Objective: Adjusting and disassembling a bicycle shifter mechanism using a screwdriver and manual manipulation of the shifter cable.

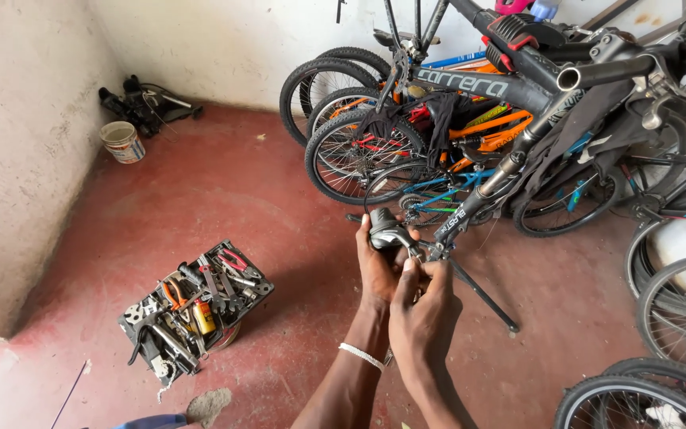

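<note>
A grey brake-lever part [388, 229] sits at the lower end of a black bicycle fork [482, 195], above the red floor [200, 206]. The left hand [380, 266] wraps closed around it; the right hand [422, 314] pinches just beside it. A tool tray [196, 306] lies well apart.

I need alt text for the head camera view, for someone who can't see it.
Two bare hands, left hand and right hand, grip a grey bicycle part at the lower end of a raised black bicycle. A tray of tools sits on the red floor; more bicycles lean against the wall.
</note>
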